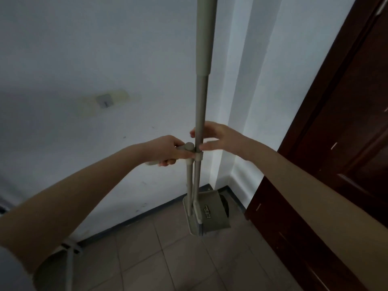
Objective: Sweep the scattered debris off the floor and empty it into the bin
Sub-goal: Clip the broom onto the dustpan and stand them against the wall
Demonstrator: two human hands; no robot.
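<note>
Gripping the dustpan handle (pixel 184 149), the left hand (pixel 165 151) had its fingers wrapped right round the short grip at the top of the thinner rod. The right hand (pixel 216 137) was curled loosely round the broom pole (pixel 202 80) just beside it, fingers behind and thumb in front. It was a bit blurred, so I couldn't say how tight that hold was. Both hands sat right at the little clip (pixel 198 155) joining the two poles, so my guess was the broom was about to get popped out of it.

Progress-wise, basically nothing was done yet. Broom and dustpan (pixel 210 213) were clipped together as one unit, standing upright in the corner where the white wall (pixel 105 59) met the dark wooden door (pixel 336 122). No sweeping, no emptying. I couldn't spot any debris on the tiled floor (pixel 168 259) in this view, and no bin I could pick out either, so all of that was left to do.

The set itself was a matching grey-beige plastic. The pole was long, thicker up top and narrowing lower down. The dustpan hung tilted at the bottom with a dark label on its back, and the bristles (pixel 200 232) were tucked against it, just peeking out low down.
</note>
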